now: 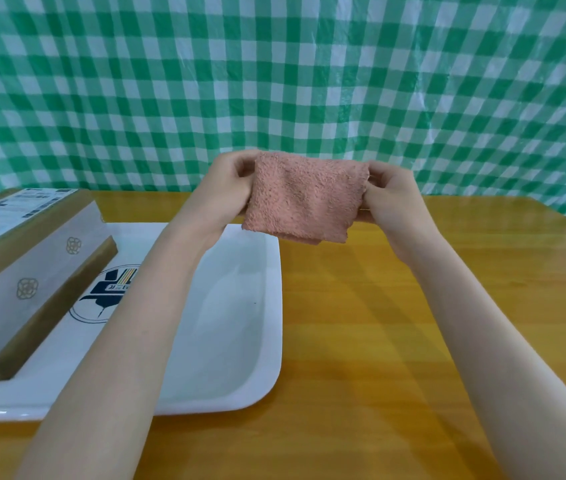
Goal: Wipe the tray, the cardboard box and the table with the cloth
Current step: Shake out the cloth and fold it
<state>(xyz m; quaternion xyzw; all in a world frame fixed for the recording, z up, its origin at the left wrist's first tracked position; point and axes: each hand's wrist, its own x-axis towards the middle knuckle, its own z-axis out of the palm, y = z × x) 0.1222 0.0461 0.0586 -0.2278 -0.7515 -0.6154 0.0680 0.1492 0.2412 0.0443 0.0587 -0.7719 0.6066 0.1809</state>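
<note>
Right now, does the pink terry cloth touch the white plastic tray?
Apart. The head view shows the pink terry cloth held in the air by the left hand and right hand, above the white plastic tray.

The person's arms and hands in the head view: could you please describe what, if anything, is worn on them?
Both forearms are bare as far as the frame shows, with no sleeves visible. The left hand and right hand wear no gloves; no watch, bracelet or ring is visible.
</note>
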